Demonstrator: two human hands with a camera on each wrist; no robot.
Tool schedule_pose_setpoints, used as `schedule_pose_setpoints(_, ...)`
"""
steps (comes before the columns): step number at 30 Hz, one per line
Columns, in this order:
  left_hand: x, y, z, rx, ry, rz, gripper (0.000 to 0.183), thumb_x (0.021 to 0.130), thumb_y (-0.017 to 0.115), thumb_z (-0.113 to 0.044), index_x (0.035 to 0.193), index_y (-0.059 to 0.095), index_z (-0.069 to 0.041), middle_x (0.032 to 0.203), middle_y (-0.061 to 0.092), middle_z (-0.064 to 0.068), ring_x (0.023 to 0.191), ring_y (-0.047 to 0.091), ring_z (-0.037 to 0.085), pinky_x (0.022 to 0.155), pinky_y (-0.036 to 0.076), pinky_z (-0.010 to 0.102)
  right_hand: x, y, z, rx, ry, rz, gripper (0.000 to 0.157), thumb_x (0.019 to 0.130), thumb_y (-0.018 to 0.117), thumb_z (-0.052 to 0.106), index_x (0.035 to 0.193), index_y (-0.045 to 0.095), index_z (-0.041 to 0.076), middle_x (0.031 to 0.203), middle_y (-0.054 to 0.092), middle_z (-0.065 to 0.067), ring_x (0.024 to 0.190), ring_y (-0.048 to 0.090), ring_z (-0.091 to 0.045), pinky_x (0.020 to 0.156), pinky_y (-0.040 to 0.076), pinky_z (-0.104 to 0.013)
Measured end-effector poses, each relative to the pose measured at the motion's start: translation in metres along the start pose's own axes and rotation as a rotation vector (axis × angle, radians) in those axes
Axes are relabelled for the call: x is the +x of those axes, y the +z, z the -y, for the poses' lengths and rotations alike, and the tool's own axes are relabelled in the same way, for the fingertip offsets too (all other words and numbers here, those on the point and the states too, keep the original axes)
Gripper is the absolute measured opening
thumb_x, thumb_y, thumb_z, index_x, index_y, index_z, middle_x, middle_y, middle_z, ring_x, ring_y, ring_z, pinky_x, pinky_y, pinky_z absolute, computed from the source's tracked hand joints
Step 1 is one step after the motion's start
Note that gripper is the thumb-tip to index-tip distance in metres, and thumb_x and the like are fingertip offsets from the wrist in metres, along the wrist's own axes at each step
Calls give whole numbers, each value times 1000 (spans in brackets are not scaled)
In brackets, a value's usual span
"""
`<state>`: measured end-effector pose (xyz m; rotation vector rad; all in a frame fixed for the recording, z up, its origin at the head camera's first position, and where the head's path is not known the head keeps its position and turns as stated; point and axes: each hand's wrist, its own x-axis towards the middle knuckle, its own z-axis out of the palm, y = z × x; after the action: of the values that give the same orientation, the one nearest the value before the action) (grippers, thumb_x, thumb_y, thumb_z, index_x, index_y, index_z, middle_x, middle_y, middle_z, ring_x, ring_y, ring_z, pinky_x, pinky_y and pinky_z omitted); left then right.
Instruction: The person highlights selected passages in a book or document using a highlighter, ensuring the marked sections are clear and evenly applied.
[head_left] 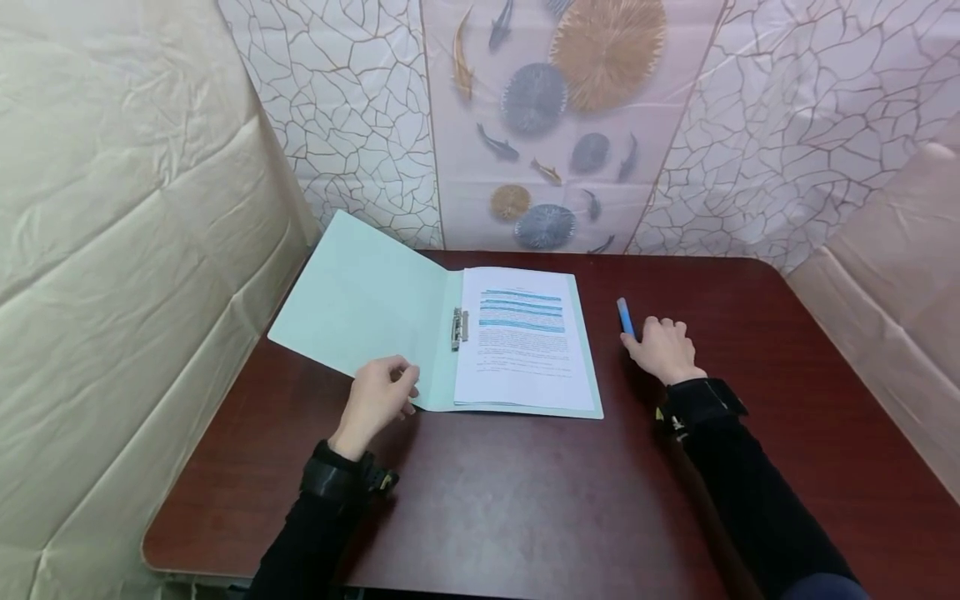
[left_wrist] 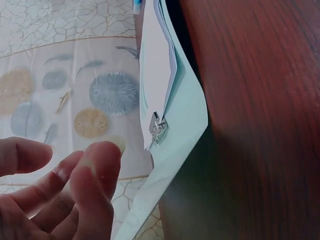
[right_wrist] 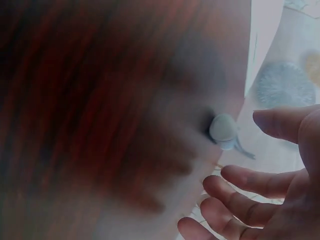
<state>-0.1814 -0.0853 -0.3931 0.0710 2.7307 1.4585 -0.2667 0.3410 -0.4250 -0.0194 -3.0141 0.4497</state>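
A pale green folder (head_left: 360, 292) lies spread on the table, its left cover slightly raised. Printed sheets (head_left: 525, 375) with several blue-highlighted lines lie on its right side, beside a metal clip (head_left: 456, 330) at the spine. By the folder's lower edge, my left hand (head_left: 378, 396) hovers with loosely bent fingers; the left wrist view shows nothing between the thumb (left_wrist: 97, 170) and fingers. Right of the folder lies a blue highlighter-like pen (head_left: 626, 317), whose pale end (right_wrist: 223, 128) shows in the right wrist view. My right hand (head_left: 663, 350) is just beside it, fingers spread and holding nothing.
The dark red-brown table (head_left: 525, 500) has rounded corners. Behind it hangs a patterned cloth (head_left: 360, 100) with fish and round motifs. Cream drapes (head_left: 135, 250) close in the left side, and a similar drape (head_left: 892, 292) hangs at right.
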Motion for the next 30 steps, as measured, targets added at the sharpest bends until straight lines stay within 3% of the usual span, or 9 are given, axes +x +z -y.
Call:
schedule_pose_setpoints(5,7,7,1,88,62,-18,24,95,51,-20,103,68,-5,95,69,13,71,65,19,63,52,29,9,7,-2,-38,60,56,47,96,50,41,82,52,-4,82,53,-25,80,48,-41,53,38,-39)
schedule_pose_setpoints(12,12,14,-3,164,85,-6,22,94,51,-23,102,68,-10,99,69,7,84,61,20,75,49,33,14,9,-4,-36,111,121,43,98,47,37,76,52,0,76,52,-20,73,48,-36,53,37,-38)
schedule_pose_setpoints(19,19,15,-11,192,116,2,21,94,51,-22,101,66,-8,98,68,8,87,61,22,78,50,36,16,-1,-5,-20,80,156,33,99,42,25,77,51,2,70,48,-14,60,46,-27,51,35,-35)
schedule_pose_setpoints(24,22,16,-15,210,112,15,21,94,53,-22,101,66,-7,98,69,8,88,61,22,79,51,36,12,-12,3,4,40,105,33,100,42,25,82,51,-1,70,49,-15,59,48,-28,50,35,-36)
schedule_pose_setpoints(30,27,18,-20,228,130,10,21,94,52,-22,101,66,-8,98,69,9,88,61,22,78,50,36,7,-32,21,107,-24,65,34,103,41,26,87,50,-3,67,48,-11,54,43,-23,49,30,-32)
